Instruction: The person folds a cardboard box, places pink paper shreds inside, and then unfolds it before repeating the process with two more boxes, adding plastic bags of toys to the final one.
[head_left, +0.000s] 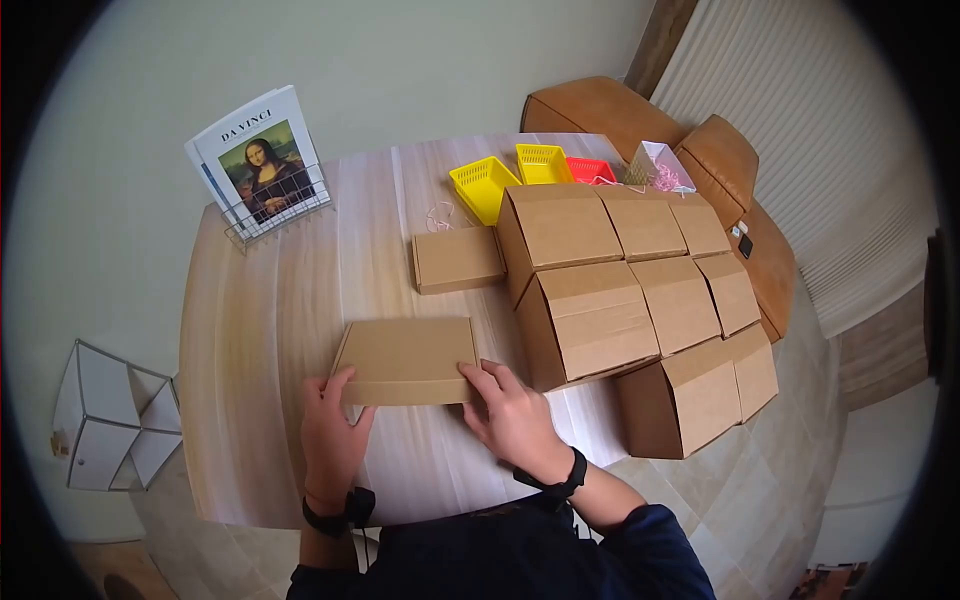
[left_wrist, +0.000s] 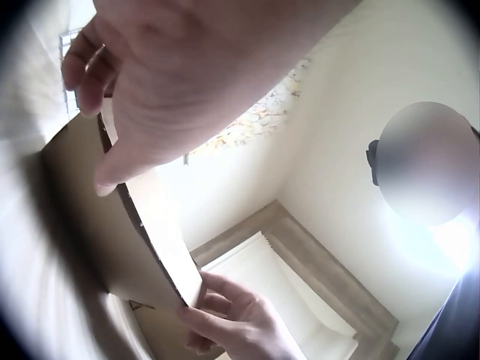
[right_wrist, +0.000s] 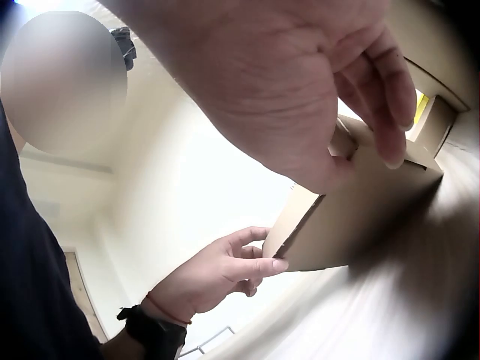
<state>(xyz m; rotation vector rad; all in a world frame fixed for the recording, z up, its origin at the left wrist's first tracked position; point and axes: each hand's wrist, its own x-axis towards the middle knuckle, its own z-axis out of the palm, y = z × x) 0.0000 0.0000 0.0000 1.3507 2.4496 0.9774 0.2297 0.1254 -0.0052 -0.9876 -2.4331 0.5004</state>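
Dark clothing (head_left: 475, 560) fills the near edge. At far left, a Da Vinci book (head_left: 262, 165) stands in a wire rack (head_left: 283, 218). The left hand (head_left: 333, 420) pinches the near left corner of a flat cardboard box (head_left: 408, 352), thumb underneath; the box is at the table's near middle. The right hand (head_left: 515, 415) pinches its near right corner. Farther right sit a second flat box (head_left: 460, 262), yellow baskets (head_left: 486, 188) and rows of larger boxes (head_left: 600, 325).

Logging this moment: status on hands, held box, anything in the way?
Left hand and right hand gripping flat cardboard box near its near corners. Lid closed. Second flat box beyond; larger boxes close by on the right.
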